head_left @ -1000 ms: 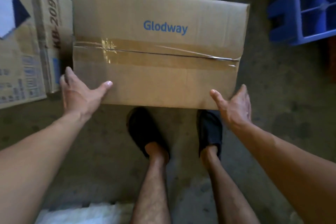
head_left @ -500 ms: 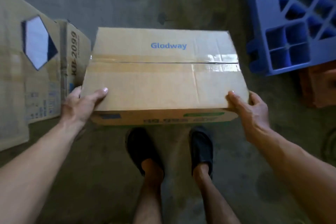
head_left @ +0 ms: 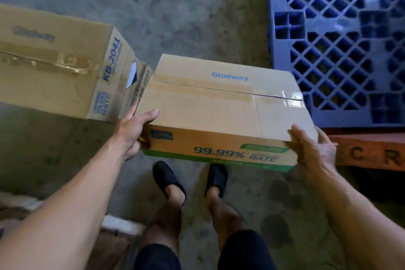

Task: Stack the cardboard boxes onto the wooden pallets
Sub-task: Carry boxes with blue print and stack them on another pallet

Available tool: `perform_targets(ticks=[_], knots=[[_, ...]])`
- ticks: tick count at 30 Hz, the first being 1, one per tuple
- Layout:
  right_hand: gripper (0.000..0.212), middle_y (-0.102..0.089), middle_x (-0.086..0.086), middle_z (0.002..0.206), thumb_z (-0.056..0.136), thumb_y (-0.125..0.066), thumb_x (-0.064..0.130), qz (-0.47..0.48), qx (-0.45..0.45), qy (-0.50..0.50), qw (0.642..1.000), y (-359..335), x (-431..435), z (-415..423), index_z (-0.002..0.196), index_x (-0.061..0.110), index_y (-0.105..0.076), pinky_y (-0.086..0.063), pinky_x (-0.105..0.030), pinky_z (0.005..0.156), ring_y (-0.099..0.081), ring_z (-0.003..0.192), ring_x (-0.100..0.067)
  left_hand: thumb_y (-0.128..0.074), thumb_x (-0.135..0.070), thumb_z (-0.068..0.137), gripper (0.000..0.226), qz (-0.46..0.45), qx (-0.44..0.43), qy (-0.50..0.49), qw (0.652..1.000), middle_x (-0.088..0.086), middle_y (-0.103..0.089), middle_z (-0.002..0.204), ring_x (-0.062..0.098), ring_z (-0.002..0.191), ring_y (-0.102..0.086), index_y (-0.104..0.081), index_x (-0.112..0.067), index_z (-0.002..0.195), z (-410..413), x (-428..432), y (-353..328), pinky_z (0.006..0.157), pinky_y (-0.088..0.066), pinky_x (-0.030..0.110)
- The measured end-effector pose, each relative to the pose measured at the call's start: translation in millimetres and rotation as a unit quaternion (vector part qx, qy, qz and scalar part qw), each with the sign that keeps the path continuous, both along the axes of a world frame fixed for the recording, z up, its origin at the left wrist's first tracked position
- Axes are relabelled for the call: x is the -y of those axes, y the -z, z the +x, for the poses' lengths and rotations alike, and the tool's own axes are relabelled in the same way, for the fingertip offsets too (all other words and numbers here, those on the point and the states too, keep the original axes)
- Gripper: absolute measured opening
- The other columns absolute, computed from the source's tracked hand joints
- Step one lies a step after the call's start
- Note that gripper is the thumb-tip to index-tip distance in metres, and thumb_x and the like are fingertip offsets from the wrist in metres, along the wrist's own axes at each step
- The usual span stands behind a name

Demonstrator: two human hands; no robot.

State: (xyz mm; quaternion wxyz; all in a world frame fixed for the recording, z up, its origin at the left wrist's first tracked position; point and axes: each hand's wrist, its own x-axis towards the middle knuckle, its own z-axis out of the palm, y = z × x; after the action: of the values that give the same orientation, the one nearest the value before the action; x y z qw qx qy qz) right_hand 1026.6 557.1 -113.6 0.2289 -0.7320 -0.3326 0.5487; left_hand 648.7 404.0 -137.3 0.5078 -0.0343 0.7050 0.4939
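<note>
**Over the concrete floor: one Glodway box in two hands**

At the centre of the view, one taped cardboard Glodway box (head_left: 221, 105) is held clear of the concrete floor (head_left: 175, 17). Its near face reads "99.99% RATE".

The left hand (head_left: 131, 129) grips the corner at 8 o'clock, with the thumb flat on the top and the fingers curled round the side and underneath. The right hand (head_left: 313, 149) grips the corner at 4 o'clock, with the thumb on the top and the fingers wrapped round the right side.

Three cardboard boxes show in all:
- the held one;
- a larger KB-2041 box (head_left: 54, 68) on the floor at 9 o'clock;
- a narrow slice of a KB-2099 box (head_left: 143, 81) between them, just beside the held box's left edge.

One blue plastic pallet (head_left: 337, 46) with a diamond grid fills 2 o'clock. Along its near edge, at 3 to 4 o'clock, lies one orange-red wooden pallet (head_left: 370, 155), of which only an edge stencilled "C R" shows, near the right hand.

Two black shoes (head_left: 167, 178) stand at 6 o'clock, below the box's near face.
</note>
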Motion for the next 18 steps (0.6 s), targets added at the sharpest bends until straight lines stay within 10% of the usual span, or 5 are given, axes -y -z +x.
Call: perform_targets(ticks=[6,11,18], knots=[[0.038,-0.072,-0.005,0.105,0.079,-0.080,0.039,0.076,-0.021,-0.061,0.995,-98.6,-15.4,-2.1,0.112,0.034,-0.061,-0.059,-0.050,0.068,-0.075,0.069,-0.018,-0.073,-0.014,0.087,0.061,0.056,-0.061,-0.031,0.996,-0.002,-0.064,0.134,0.018,0.123,-0.059,-0.053,-0.043,0.137,25.8,40.0,-110.1,0.113,-0.037,0.052],[0.050,-0.064,0.006,0.099,0.076,-0.081,0.047,0.155,-0.040,-0.098,0.982,-175.6,12.7,-4.8,0.116,0.045,-0.053,-0.058,-0.062,0.078,-0.070,0.088,-0.028,-0.077,-0.022,0.081,0.084,0.111,-0.093,-0.043,0.989,-0.001,-0.068,0.128,0.014,0.114,-0.065,-0.035,-0.035,0.152,30.6,92.7,-190.1,0.110,-0.038,0.054],[0.060,-0.067,0.005,0.101,0.069,-0.083,0.055,0.231,-0.078,-0.153,0.958,-264.1,94.7,-2.0,0.122,0.044,-0.058,-0.057,-0.036,0.052,-0.069,0.079,-0.020,-0.075,-0.022,0.085,0.058,0.181,-0.178,-0.126,0.959,-0.009,-0.075,0.111,0.021,0.096,-0.072,-0.052,-0.047,0.132,64.7,209.2,-291.5,0.063,-0.056,0.035]])
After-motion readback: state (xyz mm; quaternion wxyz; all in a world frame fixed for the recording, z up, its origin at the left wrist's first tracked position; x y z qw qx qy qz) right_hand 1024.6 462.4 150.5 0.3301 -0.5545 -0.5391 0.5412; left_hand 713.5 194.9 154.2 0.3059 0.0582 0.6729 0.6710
